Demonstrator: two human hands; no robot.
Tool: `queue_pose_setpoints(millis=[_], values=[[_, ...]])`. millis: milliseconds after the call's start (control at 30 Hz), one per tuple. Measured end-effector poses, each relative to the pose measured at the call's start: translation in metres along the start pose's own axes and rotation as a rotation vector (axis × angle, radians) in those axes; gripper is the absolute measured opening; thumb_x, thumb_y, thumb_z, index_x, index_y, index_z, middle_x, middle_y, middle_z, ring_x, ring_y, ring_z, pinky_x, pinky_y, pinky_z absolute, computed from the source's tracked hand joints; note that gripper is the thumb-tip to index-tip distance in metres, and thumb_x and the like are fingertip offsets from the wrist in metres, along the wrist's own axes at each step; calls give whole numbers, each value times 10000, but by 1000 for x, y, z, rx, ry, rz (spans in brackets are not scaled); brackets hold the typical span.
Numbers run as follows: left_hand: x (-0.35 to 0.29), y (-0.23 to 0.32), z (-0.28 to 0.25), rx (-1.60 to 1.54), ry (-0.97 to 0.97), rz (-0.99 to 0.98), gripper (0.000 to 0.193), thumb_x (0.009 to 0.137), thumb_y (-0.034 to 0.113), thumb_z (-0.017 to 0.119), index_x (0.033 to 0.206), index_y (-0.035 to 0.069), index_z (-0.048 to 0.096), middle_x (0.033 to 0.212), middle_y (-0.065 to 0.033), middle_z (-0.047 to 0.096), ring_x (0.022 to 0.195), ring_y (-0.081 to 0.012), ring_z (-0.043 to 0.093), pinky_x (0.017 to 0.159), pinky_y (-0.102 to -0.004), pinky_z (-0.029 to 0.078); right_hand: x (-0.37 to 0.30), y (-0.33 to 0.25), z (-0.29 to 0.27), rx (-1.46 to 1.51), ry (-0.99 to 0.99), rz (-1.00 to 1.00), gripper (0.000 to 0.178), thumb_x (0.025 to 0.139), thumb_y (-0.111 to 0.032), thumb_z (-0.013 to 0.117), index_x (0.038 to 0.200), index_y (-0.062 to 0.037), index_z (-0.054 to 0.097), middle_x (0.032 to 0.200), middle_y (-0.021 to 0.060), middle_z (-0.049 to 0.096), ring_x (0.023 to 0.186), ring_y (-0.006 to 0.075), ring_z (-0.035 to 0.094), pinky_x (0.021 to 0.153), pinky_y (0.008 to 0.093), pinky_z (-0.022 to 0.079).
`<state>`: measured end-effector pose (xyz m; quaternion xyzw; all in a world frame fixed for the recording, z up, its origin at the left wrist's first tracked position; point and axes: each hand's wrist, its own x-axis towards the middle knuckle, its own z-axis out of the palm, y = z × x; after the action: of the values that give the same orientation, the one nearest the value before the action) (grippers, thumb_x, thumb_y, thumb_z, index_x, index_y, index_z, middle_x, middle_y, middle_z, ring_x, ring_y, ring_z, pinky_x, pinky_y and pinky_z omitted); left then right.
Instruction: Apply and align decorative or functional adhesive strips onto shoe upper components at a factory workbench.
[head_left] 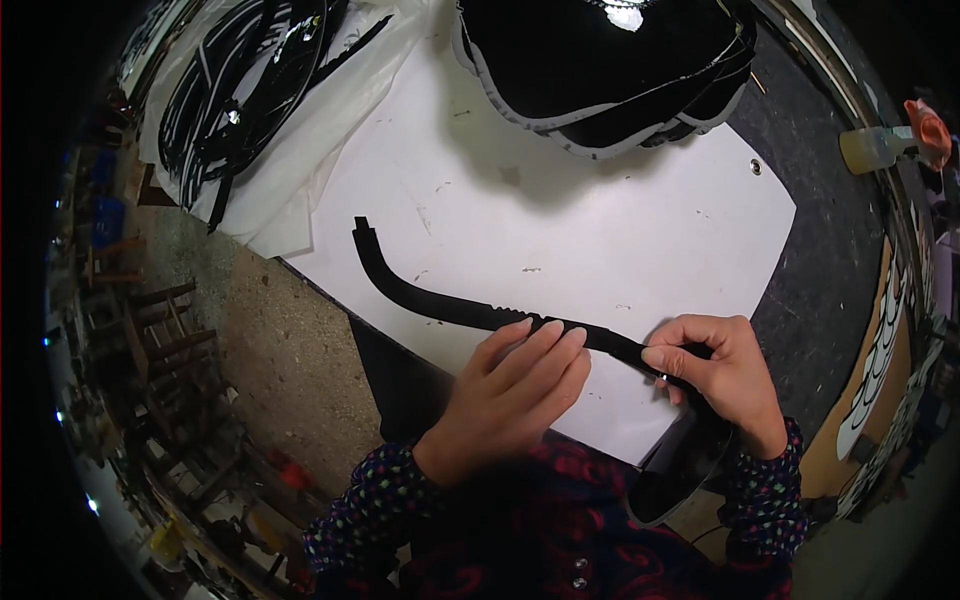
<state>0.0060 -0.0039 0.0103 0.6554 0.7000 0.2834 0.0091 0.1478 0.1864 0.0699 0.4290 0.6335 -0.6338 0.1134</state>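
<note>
A long, bendy black strip (pixel 440 303) lies across the white sheet, its left end curving upward to a narrow tab. Small notches show along its upper edge near the middle. The fingertips of my left hand (pixel 520 385) rest side by side on the strip just past those notches, fingers stretched out and thumb hidden. Further right, my right hand (pixel 715 375) pinches the strip between thumb and forefinger. Below that hand hangs a glossy, dark curved piece (pixel 685 465) with a pale edge; whether it joins the strip I cannot tell.
Beneath everything is a white sheet (pixel 480 230) on a dark table (pixel 830 250). Black pieces with grey edges (pixel 600 90) are stacked at the back. A bundle of glossy black strips (pixel 240 100) sits on white plastic, far left. At right stands a bottle of yellowish liquid (pixel 868 150).
</note>
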Motion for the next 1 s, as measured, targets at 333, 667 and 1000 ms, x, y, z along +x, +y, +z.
queue_pose_setpoints(millis=[333, 667, 1000], values=[[0, 0, 0, 1, -13, 3, 174, 866, 71, 664, 1036, 68, 701, 1201, -49, 660, 1185, -197, 574, 1070, -372, 412, 0, 1, 1, 8, 11, 4, 94, 898, -45, 687, 855, 33, 716, 648, 17, 631, 539, 61, 555, 507, 215, 437], [4, 2, -3, -102, 7, -51, 225, 805, 49, 721, 1028, 57, 691, 1168, -67, 656, 1132, -217, 587, 1004, -373, 461, -7, 5, 1, 187, 12, -26, 111, 909, -52, 692, 891, 57, 703, 695, 38, 648, 568, 66, 569, 533, 213, 449], [32, 29, -13, -727, 37, -552, 299, 757, 76, 819, 990, 28, 638, 799, -42, 617, 674, -97, 564, 581, -222, 448, -29, 1, 14, 208, 7, -148, 109, 917, -56, 691, 906, 51, 709, 712, 40, 663, 586, 63, 576, 548, 208, 456]])
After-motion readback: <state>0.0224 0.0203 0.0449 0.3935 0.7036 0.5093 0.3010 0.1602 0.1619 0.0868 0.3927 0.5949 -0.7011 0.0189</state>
